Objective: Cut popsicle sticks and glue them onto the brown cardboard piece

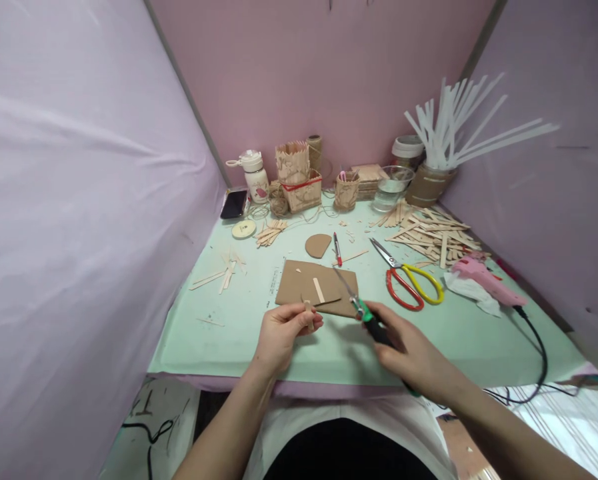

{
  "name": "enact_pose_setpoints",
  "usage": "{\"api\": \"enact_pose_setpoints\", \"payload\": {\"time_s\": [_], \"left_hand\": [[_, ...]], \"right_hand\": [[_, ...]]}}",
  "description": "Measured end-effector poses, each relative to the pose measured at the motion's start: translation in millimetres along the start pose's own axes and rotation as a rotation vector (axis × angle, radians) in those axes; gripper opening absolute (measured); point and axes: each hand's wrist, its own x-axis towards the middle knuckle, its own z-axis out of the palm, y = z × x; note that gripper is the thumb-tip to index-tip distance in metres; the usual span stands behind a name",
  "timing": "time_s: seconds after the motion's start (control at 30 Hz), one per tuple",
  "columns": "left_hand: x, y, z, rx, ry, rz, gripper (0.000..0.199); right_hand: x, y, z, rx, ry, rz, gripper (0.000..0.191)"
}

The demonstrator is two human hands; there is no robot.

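Observation:
My left hand pinches a short piece of wooden stick just in front of a brown cardboard sheet. My right hand is wrapped round the black and green handle of a thin-bladed saw-like tool, whose blade points up and left over the cardboard's right part. The blade and the stick piece are apart. On the cardboard lie a pale stick piece and a thin dark strip. Behind the sheet are a rounded cardboard piece and a red-capped pen.
Scissors and a pink glue gun with a black cable lie at the right. Wooden sticks are piled behind them. A water bowl, stick containers, a bottle and a phone stand or lie along the back.

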Motion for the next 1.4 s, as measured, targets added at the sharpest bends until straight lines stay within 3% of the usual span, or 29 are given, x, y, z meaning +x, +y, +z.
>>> {"api": "enact_pose_setpoints", "payload": {"time_s": [0.1, 0.27, 0.43, 1.0, 1.4], "left_hand": [[-3, 0, 2.2, 0.023, -0.001, 0.064, 0.023], [-7, -2, 0.7, 0.126, -0.029, 0.194, 0.011], [-5, -11, -5.1, 0.171, -0.019, 0.247, 0.008], [-8, -11, -3.8, 0.199, -0.075, 0.245, 0.011], [-12, -9, 0.3, 0.231, -0.029, 0.24, 0.013]], "right_hand": [[-7, -9, 16, 0.053, -0.103, 0.006, 0.063], [-6, -8, 29, -0.189, 0.006, -0.194, 0.06], [-6, -7, 28, -0.257, -0.002, -0.243, 0.06], [-7, -12, 30, -0.248, -0.07, -0.182, 0.06], [-8, -9, 31, -0.228, -0.132, -0.096, 0.04]]}}
